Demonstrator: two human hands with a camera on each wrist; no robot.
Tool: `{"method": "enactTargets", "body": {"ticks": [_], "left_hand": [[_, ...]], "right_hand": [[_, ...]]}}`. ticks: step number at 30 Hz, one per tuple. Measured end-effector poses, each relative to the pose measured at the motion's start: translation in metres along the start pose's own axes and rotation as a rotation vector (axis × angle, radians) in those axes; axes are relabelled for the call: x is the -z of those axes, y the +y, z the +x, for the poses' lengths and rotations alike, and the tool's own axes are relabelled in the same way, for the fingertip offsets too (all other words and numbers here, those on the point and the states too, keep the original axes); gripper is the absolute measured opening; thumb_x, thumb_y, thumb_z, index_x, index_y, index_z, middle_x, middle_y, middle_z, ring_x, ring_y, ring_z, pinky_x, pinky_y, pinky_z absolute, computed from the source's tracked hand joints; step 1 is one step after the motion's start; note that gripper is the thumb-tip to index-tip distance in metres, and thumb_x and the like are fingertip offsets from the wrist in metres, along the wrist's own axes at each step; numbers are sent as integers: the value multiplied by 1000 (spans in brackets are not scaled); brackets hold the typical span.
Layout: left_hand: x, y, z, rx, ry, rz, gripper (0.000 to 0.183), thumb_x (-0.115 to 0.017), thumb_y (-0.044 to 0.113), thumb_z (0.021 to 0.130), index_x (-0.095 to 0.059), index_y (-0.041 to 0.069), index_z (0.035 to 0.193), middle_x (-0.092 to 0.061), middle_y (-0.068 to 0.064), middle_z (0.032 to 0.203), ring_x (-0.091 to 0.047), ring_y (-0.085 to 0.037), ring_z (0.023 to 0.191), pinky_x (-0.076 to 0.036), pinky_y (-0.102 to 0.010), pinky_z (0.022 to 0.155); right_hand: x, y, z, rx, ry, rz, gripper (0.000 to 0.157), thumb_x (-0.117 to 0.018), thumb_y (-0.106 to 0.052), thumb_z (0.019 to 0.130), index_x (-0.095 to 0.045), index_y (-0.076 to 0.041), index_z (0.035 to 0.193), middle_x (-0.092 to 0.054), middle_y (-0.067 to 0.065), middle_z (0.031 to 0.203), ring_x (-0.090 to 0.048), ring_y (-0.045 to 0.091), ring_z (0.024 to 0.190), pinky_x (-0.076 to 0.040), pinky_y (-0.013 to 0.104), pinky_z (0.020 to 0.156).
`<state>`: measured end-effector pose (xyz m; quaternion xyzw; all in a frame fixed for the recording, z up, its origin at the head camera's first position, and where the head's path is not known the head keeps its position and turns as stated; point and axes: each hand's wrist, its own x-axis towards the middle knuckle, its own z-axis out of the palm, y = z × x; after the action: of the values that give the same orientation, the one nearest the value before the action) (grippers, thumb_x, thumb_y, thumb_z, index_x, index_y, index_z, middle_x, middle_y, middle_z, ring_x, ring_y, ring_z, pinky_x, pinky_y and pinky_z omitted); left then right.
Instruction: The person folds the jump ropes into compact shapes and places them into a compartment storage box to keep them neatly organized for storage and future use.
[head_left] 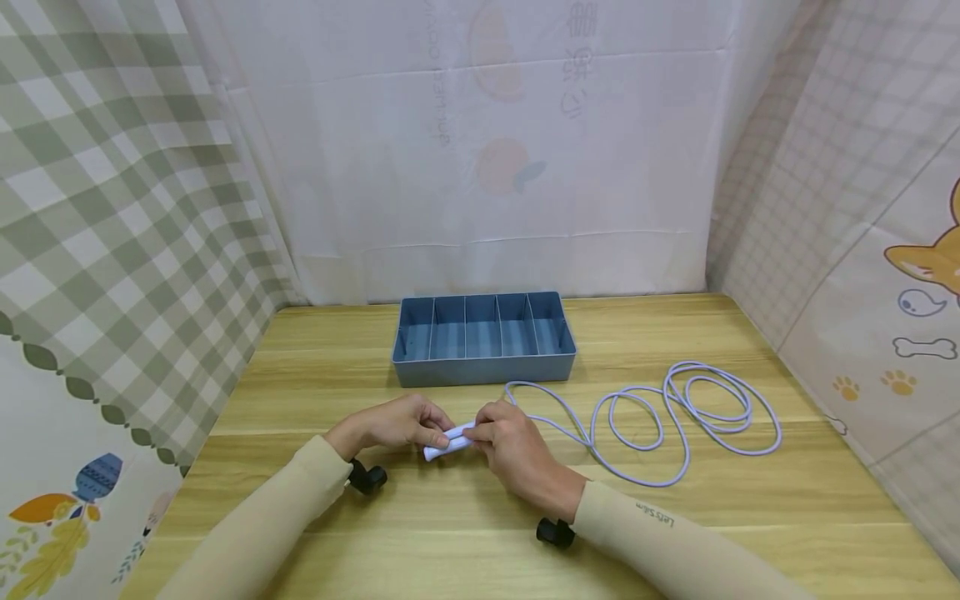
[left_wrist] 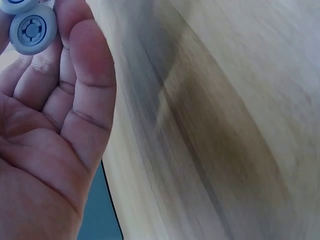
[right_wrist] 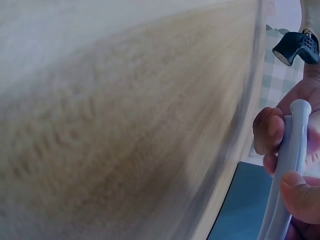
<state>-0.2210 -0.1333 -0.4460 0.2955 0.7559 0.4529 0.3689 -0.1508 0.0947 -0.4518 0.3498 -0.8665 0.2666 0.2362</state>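
Two pale lavender jump rope handles (head_left: 448, 444) lie side by side between both hands, just over the table in front of the box. My left hand (head_left: 401, 423) pinches their flared end with thumb and fingers. Farther along, my right hand (head_left: 517, 450) grips the same pair, its thumb pressed along one handle (right_wrist: 295, 145) in the right wrist view. A round handle end cap (left_wrist: 33, 31) faces the left wrist camera, with part of a second one beside it. The matching rope (head_left: 652, 484) trails off to the right in loose loops. My right hand hides the handles' far ends.
A blue-grey box (head_left: 483, 370) with several divided compartments stands at the back of the wooden table (head_left: 322, 400). Patterned cloth hangs behind the table and along both sides. Each wrist wears a small black camera (head_left: 555, 533).
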Motion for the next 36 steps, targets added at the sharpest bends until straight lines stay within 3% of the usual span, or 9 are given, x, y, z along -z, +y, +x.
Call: {"method": "enactTargets", "body": {"ticks": [5,12,23,36], "left_hand": [[-1,0,3,36,-67,-148,20,-64,17,92,-68,1,103,-70,-18,89,-62,-14,73,-49,-28,66],[-3,-1,6,91,-119,-280,24,-63,15,93,-63,-7,102,-70,-15,82,-64,-17,66,-51,-28,59],[-3,1,8,110,-115,-310,34,-64,16,92,-60,-14,107,-69,-14,77,-65,-18,64,-55,-30,60],[-6,7,6,124,-119,-328,34,-62,13,93,-56,-20,99,-68,-15,72,-65,-19,61,-57,-33,60]], "right_hand": [[-1,1,-1,15,14,-9,13,-81,-5,74,-79,-14,83,-60,-5,83,-55,11,78,-47,22,70],[-2,2,0,43,36,-4,14,-81,-4,73,-79,-13,84,-60,-4,81,-55,11,77,-47,24,70],[-2,4,-1,34,48,11,14,-80,-3,73,-79,-12,84,-60,-2,81,-56,12,77,-48,24,70],[-2,3,-1,83,100,-8,16,-81,-4,72,-79,-11,86,-61,-3,82,-56,14,78,-46,25,71]]}}
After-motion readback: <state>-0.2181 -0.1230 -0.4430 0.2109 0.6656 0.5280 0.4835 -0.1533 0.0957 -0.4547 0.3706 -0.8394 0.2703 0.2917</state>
